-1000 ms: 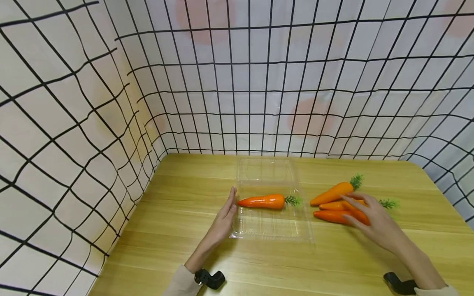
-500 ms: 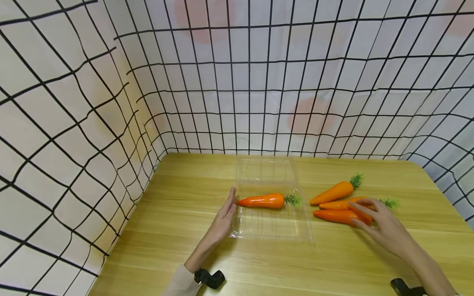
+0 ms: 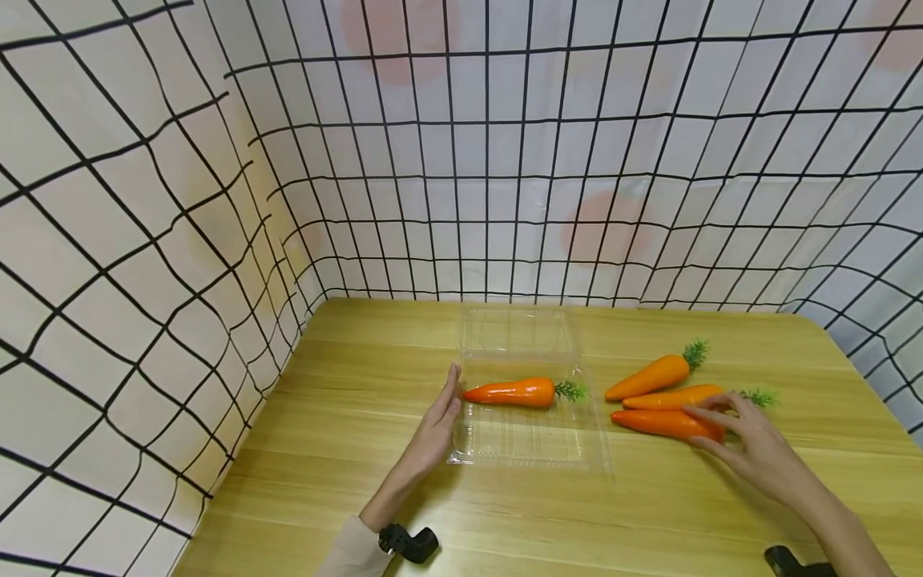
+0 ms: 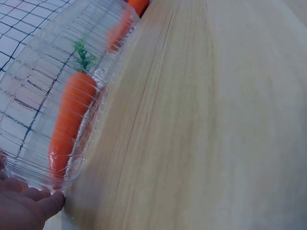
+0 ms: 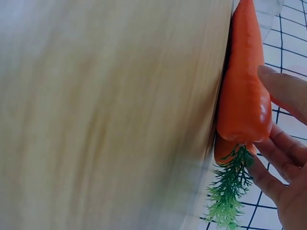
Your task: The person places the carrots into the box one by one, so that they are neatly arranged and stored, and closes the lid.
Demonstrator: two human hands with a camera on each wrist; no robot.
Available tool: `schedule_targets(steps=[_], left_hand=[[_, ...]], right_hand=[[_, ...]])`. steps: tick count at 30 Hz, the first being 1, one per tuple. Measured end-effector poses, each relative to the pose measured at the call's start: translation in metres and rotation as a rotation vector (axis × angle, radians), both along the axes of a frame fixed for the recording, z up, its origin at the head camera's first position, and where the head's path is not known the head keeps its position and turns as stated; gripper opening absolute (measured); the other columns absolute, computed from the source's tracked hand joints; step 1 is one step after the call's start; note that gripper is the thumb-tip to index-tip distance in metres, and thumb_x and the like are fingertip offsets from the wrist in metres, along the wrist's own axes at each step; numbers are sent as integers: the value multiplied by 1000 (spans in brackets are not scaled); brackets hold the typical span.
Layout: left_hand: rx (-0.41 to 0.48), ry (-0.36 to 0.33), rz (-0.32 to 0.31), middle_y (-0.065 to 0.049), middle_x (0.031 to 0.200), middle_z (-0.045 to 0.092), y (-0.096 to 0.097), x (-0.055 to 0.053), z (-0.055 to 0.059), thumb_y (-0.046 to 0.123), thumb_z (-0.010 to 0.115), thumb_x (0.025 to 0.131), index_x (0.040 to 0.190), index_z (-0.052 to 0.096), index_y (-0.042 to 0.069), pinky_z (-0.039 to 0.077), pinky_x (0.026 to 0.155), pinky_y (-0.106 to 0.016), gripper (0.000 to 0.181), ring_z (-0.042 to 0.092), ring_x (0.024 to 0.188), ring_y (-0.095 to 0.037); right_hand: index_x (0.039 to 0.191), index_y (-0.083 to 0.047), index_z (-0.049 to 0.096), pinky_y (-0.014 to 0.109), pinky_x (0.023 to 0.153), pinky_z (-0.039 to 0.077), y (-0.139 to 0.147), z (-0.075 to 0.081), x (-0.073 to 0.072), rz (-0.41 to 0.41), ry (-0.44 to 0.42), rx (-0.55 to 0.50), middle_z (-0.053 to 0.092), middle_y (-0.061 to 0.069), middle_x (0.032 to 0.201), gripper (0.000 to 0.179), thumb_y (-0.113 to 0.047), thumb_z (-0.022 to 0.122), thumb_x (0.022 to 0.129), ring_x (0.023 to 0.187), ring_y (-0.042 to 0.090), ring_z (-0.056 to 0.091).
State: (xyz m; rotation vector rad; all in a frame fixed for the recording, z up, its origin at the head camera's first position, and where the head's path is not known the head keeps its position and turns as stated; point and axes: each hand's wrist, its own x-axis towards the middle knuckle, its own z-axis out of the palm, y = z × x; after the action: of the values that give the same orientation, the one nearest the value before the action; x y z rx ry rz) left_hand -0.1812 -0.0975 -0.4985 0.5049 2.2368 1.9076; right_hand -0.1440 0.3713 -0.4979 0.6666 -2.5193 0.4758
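A glossy orange carrot (image 3: 512, 393) with a frilly green top lies across an open clear plastic clamshell box (image 3: 519, 445). My left hand (image 3: 431, 429) rests along the box's left side with its fingers straight. To the right, several more carrots lie close together on the table. At the thick end of the nearest carrot (image 3: 659, 424), my right hand (image 3: 753, 445) has its thumb on the near side and fingers on the far side, pinching it. The right wrist view shows the thumb against this carrot (image 5: 244, 96), its leafy top hanging below the fingers.
Beyond the held carrot lie a middle carrot (image 3: 667, 397) and a far carrot (image 3: 652, 377), tips pointing left toward the box. White walls with a black grid (image 3: 497, 200) enclose the wooden table (image 3: 346, 377) at the back and sides.
My right hand has slid slightly right and toward me, from over the carrots to the near one's thick end. The left hand and the box stay where they were.
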Motion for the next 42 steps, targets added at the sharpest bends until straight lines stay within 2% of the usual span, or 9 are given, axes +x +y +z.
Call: schedule_targets(steps=[6,10,17,25,30,35,38,42], left_hand=[[4,3,2,-15,175,-1,0,0,1,5,24,113,166,-1,4,10,131,-51,59,8,161,-37],[-2,4,8,-15,175,0,1,0,0,5,25,113,166,0,3,10,131,-51,59,9,161,-37],[-8,6,14,-15,175,0,1,0,0,6,25,113,166,0,3,10,131,-52,58,9,161,-37],[-14,13,15,-17,175,0,0,-1,0,6,25,113,166,0,2,10,131,-52,58,9,161,-37],[-13,10,7,-17,175,0,0,0,0,6,25,113,165,-1,2,11,131,-52,58,10,160,-38],[-17,10,10,-17,175,0,0,-1,0,5,25,113,165,-1,2,11,131,-53,58,10,161,-38],[-19,7,13,-16,175,0,1,-1,0,5,25,113,166,0,2,11,131,-53,58,10,161,-38],[-19,8,15,-16,175,0,1,-1,-1,6,25,113,166,0,3,11,131,-52,58,11,160,-38]], right_hand=[[110,-9,80,15,75,36,1,0,1,4,-60,-19,63,-1,106,41,-10,92,71,103,-6,41],[116,-10,79,12,78,39,0,2,3,-3,-104,-31,66,1,111,47,-7,92,72,105,-8,44],[121,-14,77,9,76,45,2,2,3,6,-90,-26,69,1,112,54,-7,92,69,104,-12,51],[123,-16,77,13,77,50,1,5,0,0,-123,2,73,4,114,53,-10,92,72,102,-1,59],[125,-16,76,4,82,44,-2,8,1,14,-137,-17,73,5,115,50,-10,89,77,106,-8,55],[123,-13,77,4,83,41,-3,13,0,11,-163,-46,71,-1,115,42,-12,86,83,110,-15,47],[121,-12,77,7,80,43,-2,14,-2,34,-114,-53,68,-2,112,47,-7,89,76,107,-15,47],[123,-13,77,5,78,45,-1,14,-4,80,-51,-84,67,3,111,59,2,90,67,107,-17,47]])
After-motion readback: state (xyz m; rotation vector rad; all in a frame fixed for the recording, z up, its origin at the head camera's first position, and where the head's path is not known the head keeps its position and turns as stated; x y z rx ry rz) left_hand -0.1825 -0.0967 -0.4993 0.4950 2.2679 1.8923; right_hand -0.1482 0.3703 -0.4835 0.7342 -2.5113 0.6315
